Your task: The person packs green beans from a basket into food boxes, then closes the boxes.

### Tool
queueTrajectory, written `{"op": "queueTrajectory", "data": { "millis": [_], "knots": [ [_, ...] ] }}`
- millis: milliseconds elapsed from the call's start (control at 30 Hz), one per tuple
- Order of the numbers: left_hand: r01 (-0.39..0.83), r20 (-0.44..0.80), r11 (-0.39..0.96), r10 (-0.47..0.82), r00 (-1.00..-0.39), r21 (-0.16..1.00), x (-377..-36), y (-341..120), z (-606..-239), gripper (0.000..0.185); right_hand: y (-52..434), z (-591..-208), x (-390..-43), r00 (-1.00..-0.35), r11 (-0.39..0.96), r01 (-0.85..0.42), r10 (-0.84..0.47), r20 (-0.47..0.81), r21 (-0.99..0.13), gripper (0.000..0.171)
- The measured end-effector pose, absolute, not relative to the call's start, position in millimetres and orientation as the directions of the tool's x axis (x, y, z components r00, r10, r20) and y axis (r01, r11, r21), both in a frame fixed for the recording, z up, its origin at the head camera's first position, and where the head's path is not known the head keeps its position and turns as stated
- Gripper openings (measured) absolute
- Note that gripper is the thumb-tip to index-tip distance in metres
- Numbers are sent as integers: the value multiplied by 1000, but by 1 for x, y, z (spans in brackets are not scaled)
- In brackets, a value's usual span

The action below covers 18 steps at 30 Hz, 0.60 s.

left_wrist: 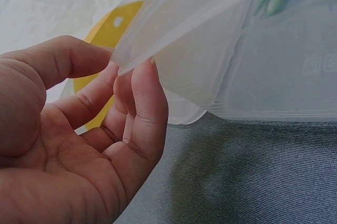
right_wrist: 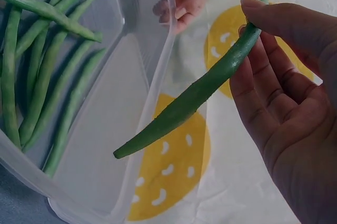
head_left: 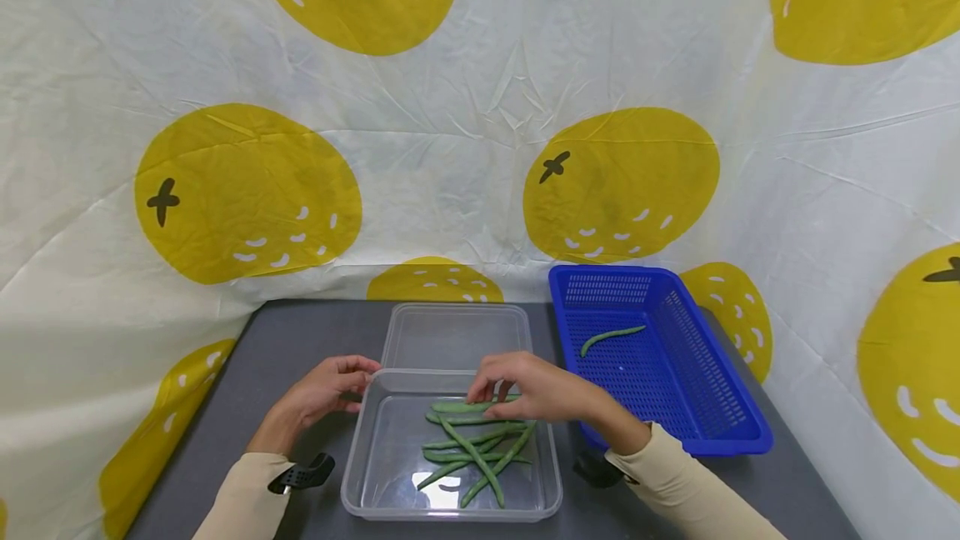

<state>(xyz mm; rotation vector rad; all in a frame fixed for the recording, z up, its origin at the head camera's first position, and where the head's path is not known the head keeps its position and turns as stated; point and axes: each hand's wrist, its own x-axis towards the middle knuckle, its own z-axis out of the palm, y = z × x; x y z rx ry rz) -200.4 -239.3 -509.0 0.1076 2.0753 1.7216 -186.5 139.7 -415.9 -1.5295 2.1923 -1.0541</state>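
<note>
My right hand (head_left: 532, 388) pinches a green bean (right_wrist: 190, 100) near its curved end, between thumb and fingers. In the head view that hand is over the back right part of a clear plastic container (head_left: 351, 457). Several green beans (head_left: 480, 445) lie crossed in the container, mostly on its right side. At the container's back left corner is my left hand (head_left: 333, 386), its thumb and fingertips pinching the rim (left_wrist: 126, 66) in the left wrist view.
A clear flat lid (head_left: 457, 332) lies behind the container on the dark grey table (head_left: 300, 332). On the right stands a blue perforated basket (head_left: 731, 382) with a single green bean (head_left: 611, 334) inside. A fruit-patterned cloth (head_left: 442, 182) hangs behind the table.
</note>
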Motion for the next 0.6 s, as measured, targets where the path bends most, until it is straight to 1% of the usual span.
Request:
{"op": "queueTrajectory", "data": {
  "millis": [133, 367, 600],
  "knots": [
    [-213, -280, 221, 337, -899, 952, -202, -239, -509, 40, 139, -416, -186, -412, 187, -691, -895, 168, -699, 26],
    [-207, -272, 212, 350, -897, 955, -203, -239, -507, 40, 149, -415, -189, -421, 174, -692, -886, 196, -701, 27],
    [-212, -273, 205, 349, -896, 956, -203, -240, -508, 39, 165, -416, -192, -469, 209, -658, -865, 177, -724, 26]
  ]
}}
